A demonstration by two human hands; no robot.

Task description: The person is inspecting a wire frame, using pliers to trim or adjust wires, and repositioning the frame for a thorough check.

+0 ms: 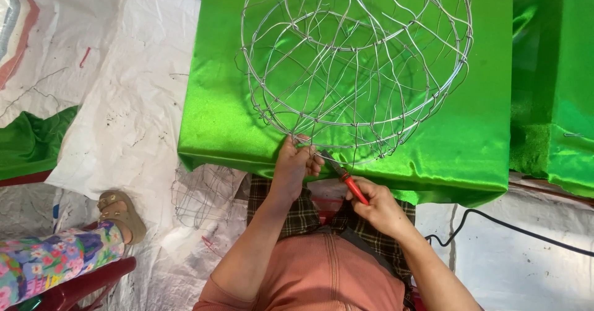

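A round cage of bent silver wire [356, 57] stands on a block wrapped in shiny green cloth [223, 101]. My left hand [296, 166] pinches the cage's lower rim at its near edge. My right hand [378, 206] grips red-handled pliers [348, 181], whose dark jaws point up-left to the wire just beside my left fingers. Both forearms come up from the bottom of the view over my orange shirt and checked cloth.
A second green-wrapped block [554, 82] sits at the right. A small wire mesh piece [204, 193] lies on the white plastic sheet [124, 119]. Another person's leg in flowered trousers and a brown sandal [120, 215] is at the left, by a red chair [80, 286]. A black cable [513, 227] runs at the right.
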